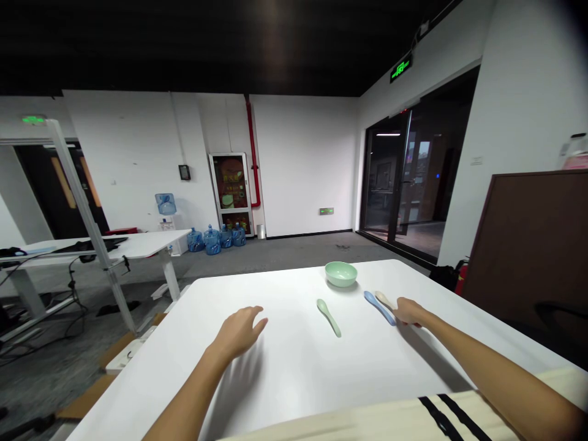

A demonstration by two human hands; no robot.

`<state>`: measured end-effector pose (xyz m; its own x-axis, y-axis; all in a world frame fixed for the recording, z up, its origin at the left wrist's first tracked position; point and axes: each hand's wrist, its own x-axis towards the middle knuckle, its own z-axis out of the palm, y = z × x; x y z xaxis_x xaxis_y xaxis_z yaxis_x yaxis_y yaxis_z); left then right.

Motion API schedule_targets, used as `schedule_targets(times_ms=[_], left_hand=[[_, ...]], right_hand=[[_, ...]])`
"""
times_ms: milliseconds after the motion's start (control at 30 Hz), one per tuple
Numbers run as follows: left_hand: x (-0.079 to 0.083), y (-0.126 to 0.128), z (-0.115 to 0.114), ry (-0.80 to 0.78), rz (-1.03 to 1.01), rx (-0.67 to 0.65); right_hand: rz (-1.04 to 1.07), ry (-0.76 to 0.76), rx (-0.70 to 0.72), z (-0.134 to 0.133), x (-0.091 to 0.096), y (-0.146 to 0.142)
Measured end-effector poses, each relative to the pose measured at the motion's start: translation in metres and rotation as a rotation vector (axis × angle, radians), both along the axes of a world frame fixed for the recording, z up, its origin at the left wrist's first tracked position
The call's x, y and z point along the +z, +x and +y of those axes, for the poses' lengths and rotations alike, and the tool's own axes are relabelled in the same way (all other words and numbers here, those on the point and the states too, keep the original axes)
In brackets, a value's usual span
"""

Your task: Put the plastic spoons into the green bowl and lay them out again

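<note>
Cream plastic spoon (383, 300) and blue plastic spoon (379, 307) lie at the right grip (408, 311), its closure unclear; the left grip (239, 332) spreads empty, nearest a pale green spoon (329, 318).

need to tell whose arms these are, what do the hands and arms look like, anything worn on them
The left hand, right hand, left forearm and right forearm are bare: no gloves, and no watch or bracelet shows. Along the bottom of the view lies cream fabric with two black stripes, apparently the person's own clothing.
</note>
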<state>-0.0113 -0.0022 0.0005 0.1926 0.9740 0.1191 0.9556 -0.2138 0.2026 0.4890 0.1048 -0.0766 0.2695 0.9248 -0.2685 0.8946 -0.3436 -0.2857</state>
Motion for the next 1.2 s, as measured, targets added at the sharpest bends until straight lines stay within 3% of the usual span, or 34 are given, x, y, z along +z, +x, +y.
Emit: schedule_targets(times_ms=[567, 800, 1033, 1200], left_hand=[[-0.001, 0.001, 0.0, 0.01, -0.009, 0.005], [0.0, 0.002, 0.0, 0.006, 0.003, 0.002], [0.0, 0.002, 0.0, 0.007, -0.011, -0.001], [0.0, 0.002, 0.001, 0.008, -0.016, -0.004]], right_hand=[[-0.015, 0.027, 0.026, 0.009, -0.012, 0.011], [-0.115, 0.257, 0.021, 0.011, -0.009, -0.004], [-0.15, 0.184, 0.143, 0.008, -0.019, -0.02], [-0.123, 0.183, 0.109, 0.009, -0.018, -0.022]])
